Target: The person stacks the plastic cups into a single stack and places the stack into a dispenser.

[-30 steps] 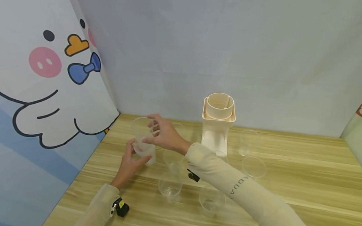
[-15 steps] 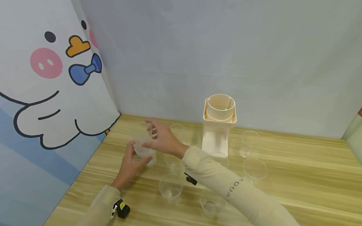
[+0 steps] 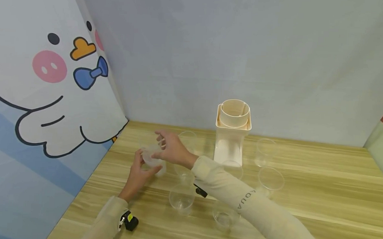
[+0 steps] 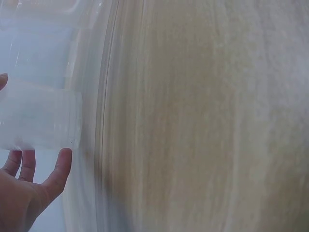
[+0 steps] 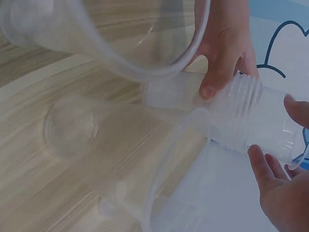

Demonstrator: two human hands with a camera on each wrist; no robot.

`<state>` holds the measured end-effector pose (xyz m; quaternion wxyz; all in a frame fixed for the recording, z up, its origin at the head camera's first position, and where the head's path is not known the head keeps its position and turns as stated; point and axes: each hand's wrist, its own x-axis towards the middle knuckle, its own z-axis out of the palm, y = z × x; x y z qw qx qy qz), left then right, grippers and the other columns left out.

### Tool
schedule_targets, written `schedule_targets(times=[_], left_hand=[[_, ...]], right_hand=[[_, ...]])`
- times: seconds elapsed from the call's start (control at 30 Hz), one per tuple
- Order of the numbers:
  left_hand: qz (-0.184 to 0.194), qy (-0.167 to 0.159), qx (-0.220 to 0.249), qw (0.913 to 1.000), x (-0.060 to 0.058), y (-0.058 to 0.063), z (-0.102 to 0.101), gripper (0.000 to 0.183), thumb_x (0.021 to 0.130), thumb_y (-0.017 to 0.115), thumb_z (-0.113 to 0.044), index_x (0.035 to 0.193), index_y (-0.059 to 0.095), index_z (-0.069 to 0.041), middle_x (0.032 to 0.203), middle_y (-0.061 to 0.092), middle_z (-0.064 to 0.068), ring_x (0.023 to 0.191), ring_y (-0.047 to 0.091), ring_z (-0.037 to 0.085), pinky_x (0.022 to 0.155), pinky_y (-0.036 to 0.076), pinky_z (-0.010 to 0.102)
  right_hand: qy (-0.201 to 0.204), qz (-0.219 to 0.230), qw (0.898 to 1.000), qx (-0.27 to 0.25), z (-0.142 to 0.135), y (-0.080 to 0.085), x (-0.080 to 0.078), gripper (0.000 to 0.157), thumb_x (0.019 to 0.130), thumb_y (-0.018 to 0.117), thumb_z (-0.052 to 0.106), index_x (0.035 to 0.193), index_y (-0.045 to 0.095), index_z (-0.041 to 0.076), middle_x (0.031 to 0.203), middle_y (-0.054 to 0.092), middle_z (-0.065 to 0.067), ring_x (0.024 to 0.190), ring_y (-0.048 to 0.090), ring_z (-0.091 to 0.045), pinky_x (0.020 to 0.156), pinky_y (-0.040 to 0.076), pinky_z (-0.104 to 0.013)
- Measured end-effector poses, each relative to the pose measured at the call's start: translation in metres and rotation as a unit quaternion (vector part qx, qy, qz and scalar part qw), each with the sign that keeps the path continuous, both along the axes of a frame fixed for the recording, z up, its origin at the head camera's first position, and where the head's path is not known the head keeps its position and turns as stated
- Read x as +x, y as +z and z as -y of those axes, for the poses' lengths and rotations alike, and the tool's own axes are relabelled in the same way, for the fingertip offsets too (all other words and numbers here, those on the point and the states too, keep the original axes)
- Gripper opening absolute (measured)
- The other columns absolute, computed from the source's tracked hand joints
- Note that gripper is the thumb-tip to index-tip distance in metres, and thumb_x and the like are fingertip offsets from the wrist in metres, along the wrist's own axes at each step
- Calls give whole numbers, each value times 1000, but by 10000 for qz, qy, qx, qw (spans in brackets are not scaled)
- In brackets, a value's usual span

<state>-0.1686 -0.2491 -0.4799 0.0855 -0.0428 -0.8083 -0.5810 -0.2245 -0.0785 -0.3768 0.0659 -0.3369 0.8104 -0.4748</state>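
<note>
My left hand grips a stack of nested clear plastic cups at the left of the table. In the right wrist view its thumb lies across the stack, near several ridged rims. Just above, my right hand holds another clear plastic cup between thumb and fingers, its base inside the top of the stack. That cup is very faint in the head view. The left wrist view shows the left fingertips against the frosted lower wall of the stack.
Several clear cups stand upright on the wood-grain table, including a front cup, a second front cup and a right-hand cup. A cream plastic stand with a round collar rises at the back, near the pale curtain.
My right hand has moved down with its cup, which now sits lower and deeper in the stack. My left hand keeps its grip in nearly the same place.
</note>
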Motion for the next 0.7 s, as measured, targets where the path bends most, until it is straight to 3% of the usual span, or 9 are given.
schedule_targets(times=[0.27, 0.47, 0.7], left_hand=[[-165, -63, 41, 9998, -1, -1, 1, 74, 82, 75, -15, 138, 28, -12, 134, 45, 9, 121, 44, 23, 98, 36, 47], [-114, -25, -31, 9999, -1, -1, 0, 72, 83, 75, -16, 137, 28, -13, 135, 45, 8, 122, 43, 24, 101, 33, 48], [164, -78, 21, 9998, 4, 11, -2, 75, 84, 74, -15, 140, 24, -8, 137, 43, 17, 126, 39, 32, 103, 30, 53]], right_hand=[[-40, 212, 9993, 307, 3, 3, 7, 71, 78, 79, 14, 137, 43, -2, 122, 55, -18, 106, 57, -28, 81, 50, -23], [-163, 47, 9990, 405, 4, 3, 9, 73, 75, 82, 23, 135, 46, -2, 118, 58, -15, 107, 57, -24, 82, 49, -24], [-198, -161, 9974, 671, 5, -2, 7, 77, 76, 81, 33, 135, 46, -1, 125, 57, -16, 111, 55, -23, 88, 47, -28]])
